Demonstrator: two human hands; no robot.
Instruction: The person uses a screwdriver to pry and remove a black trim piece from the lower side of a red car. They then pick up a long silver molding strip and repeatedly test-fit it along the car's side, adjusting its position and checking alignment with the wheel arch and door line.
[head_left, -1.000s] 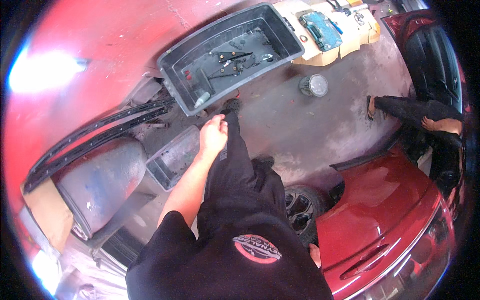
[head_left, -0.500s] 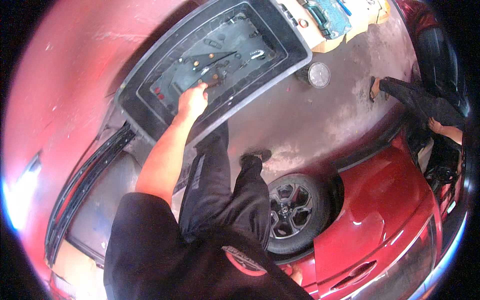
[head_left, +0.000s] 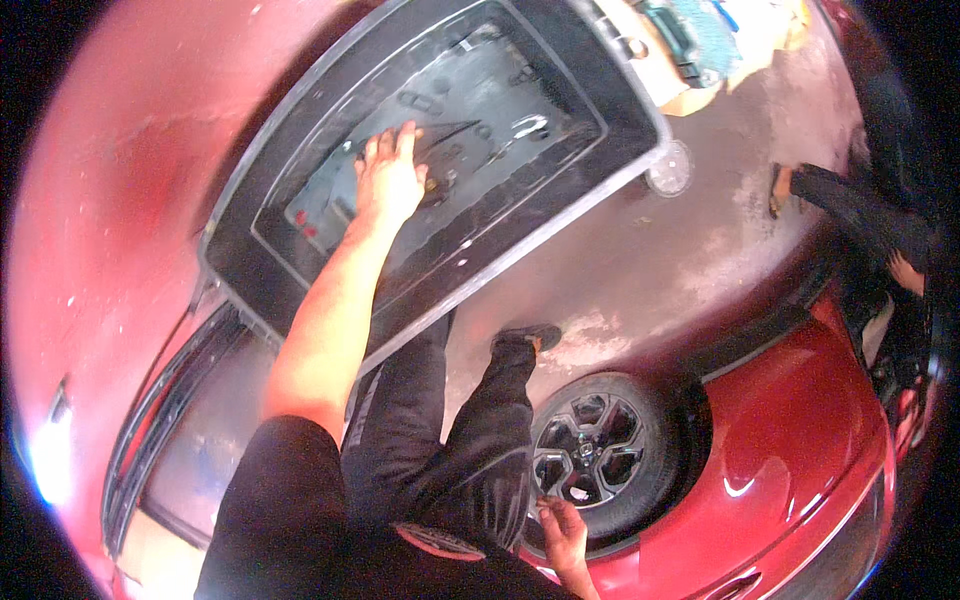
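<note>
My left hand (head_left: pixel 388 185) reaches over a dark plastic tray (head_left: pixel 560 60) with a wide raised rim. Its fingers are spread and hold nothing that I can see. Small loose hardware lies in the tray around the hand: a light-coloured metal piece (head_left: pixel 530 125), red bits (head_left: pixel 304 222) and several dark parts, some hidden beneath the fingers. Low in the view, beside the wheel (head_left: pixel 590 450), is my right hand (head_left: pixel 566 535). Its fingers are curled into a pinch, and whatever they grip is too small to make out.
A red car body (head_left: pixel 790 430) with the wheel stands at my right. Past the tray, a teal tool case (head_left: pixel 690 40) rests on cardboard, near a round-topped container (head_left: pixel 670 168). Another person's dark-trousered leg (head_left: pixel 850 205) shows at far right.
My left hand has moved farther over the tray, and its fingers have spread from a closed grasp. My right hand has risen into fuller view in front of the wheel.
</note>
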